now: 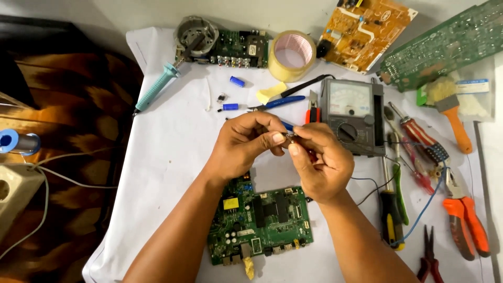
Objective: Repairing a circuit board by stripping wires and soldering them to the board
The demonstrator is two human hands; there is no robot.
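My left hand (245,142) and my right hand (318,161) meet above the white sheet, fingertips pinched together on a small metallic part (290,138) held between them. The part is mostly hidden by my fingers. Just below my hands lies a green circuit board (262,222) with black chips and a yellow component. Behind my right hand stands a grey analog multimeter (352,115). Blue-handled pliers (277,102) lie just beyond my left hand.
A tape roll (292,55), soldering iron (157,88), another green board (238,48), an orange board (364,29) and a long green board (445,44) lie at the back. Screwdrivers (419,137), a brush (451,107), and orange pliers (466,220) lie right. A solder spool (18,141) sits left.
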